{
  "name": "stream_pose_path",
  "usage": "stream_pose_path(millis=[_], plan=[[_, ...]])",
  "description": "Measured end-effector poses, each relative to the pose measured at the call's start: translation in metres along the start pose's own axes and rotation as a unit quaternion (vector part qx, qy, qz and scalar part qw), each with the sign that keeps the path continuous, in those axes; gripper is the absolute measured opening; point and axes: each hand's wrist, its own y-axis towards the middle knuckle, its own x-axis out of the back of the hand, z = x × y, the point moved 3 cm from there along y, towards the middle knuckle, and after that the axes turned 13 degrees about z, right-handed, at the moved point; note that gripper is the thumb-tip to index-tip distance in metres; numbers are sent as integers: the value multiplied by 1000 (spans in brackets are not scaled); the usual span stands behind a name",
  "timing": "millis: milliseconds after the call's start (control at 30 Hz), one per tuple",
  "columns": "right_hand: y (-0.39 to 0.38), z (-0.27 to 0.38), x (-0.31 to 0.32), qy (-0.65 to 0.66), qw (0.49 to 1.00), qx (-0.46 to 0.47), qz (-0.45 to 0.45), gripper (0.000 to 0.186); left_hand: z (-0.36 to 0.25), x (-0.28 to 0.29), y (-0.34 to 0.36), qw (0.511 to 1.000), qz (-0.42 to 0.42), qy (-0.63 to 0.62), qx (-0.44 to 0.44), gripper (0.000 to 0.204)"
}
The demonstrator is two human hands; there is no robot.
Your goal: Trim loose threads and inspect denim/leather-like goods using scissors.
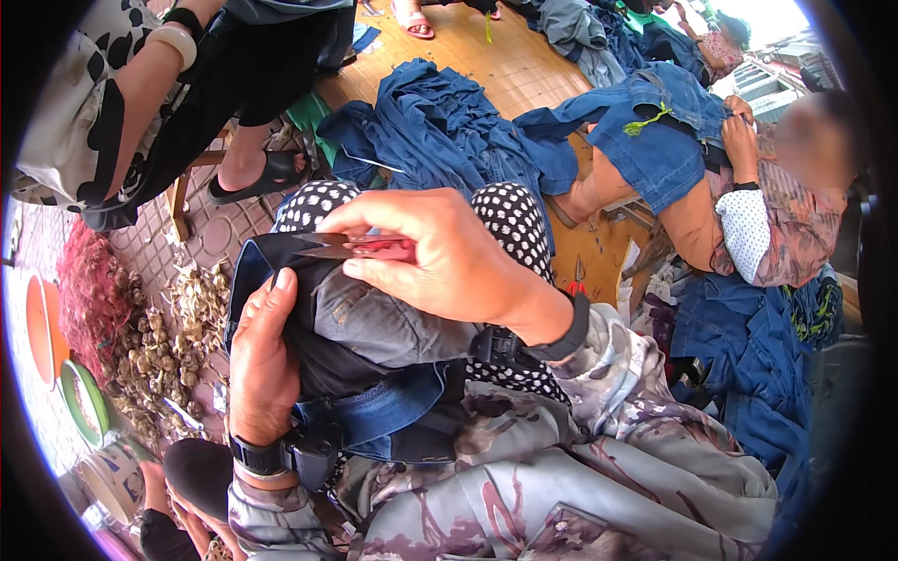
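I am pinching small red-handled thread snips (360,247) in my right hand (449,262), fingers curled tight around them, blades pointing left just above centre frame. My left hand (262,360) is gripping the dark garment (374,327) bunched on my lap, thumb pressed along its folded edge and fingers hidden beneath it. The snips' tips are touching the cloth's upper edge. Beyond it, at upper centre, a heap of blue denim (440,131) is lying on the wooden floor (505,65). At the right a seated person (748,224) is handling more denim. At the left, dried roots (159,355) are lying piled beside bowls (79,402).
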Motion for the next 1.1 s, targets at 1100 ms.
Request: stream_pose_path(millis=[1100], plan=[[-157,4,14,-46,956,-212,-198,21,-4,1,-40,957,-83,260,-102,31]])
